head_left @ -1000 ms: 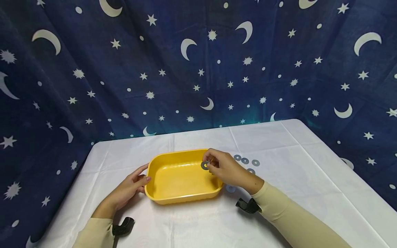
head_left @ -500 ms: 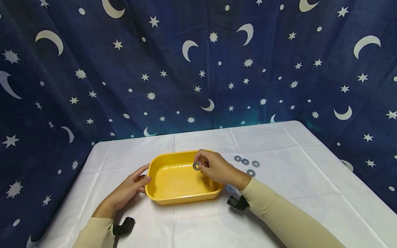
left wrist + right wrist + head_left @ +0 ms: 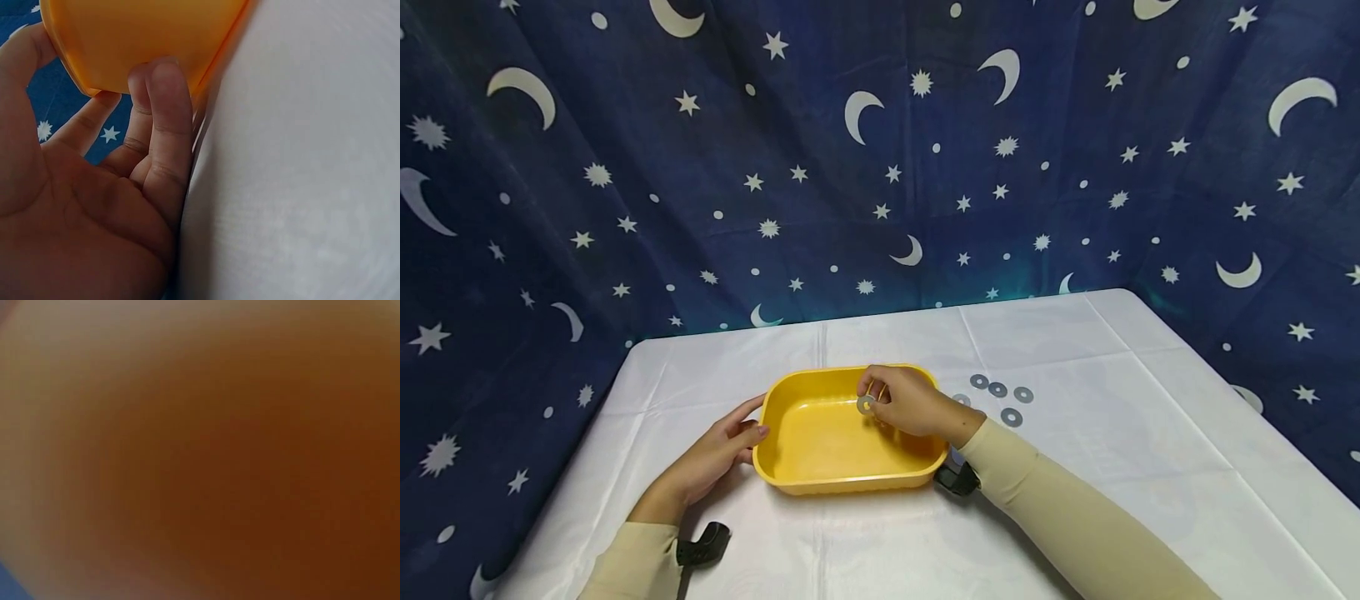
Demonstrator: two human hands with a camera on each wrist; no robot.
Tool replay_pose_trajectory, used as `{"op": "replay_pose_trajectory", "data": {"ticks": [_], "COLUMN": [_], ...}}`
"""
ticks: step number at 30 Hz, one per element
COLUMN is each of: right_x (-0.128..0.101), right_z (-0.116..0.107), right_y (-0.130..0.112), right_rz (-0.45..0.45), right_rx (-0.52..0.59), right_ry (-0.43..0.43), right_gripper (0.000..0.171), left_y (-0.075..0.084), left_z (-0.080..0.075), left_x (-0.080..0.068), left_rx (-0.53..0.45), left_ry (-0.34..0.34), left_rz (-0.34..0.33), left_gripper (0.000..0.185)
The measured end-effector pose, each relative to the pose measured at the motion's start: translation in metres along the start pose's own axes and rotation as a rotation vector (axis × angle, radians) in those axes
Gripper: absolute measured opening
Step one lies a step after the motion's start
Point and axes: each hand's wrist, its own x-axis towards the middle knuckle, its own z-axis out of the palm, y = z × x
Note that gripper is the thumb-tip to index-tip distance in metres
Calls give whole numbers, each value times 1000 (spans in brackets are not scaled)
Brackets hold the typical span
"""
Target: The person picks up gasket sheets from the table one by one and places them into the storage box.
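Note:
In the head view, a yellow plastic tray (image 3: 827,437) with rounded corners sits on the white table. My left hand (image 3: 718,446) grips its left end, thumb over the rim and the other fingers against the outer wall. The left wrist view shows those fingers (image 3: 169,106) touching the tray wall (image 3: 125,44). Over the tray's inside, my right hand (image 3: 913,404) pinches a flat grey metal washer (image 3: 861,405) between thumb and fingertips, held above the floor of the tray. The right wrist view is a brown-orange blur, too close to make out.
Several grey washers (image 3: 1011,417) lie loose on the white tablecloth (image 3: 1112,467) right of the tray, some partly hidden by the right wrist. A dark blue cloth with moons and stars (image 3: 775,125) hangs behind and along the sides of the table.
My right hand has moved left with the washer, from the tray's right side further over its inside. The left hand keeps its grip and the tray stays about where it was.

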Motion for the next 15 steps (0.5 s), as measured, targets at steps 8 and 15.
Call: {"op": "replay_pose_trajectory", "data": {"ticks": [8, 15], "right_x": [3, 6], "right_z": [4, 7], "right_y": [8, 11], "right_rz": [-17, -30], "right_rx": [-55, -115], "right_ry": [-25, -81], "right_gripper": [15, 10], "left_y": [1, 0], "left_z": [1, 0], "left_x": [2, 0], "left_rx": [7, 0], "left_ry": [-4, -34], "left_rz": [2, 27], "left_gripper": [67, 67]}}
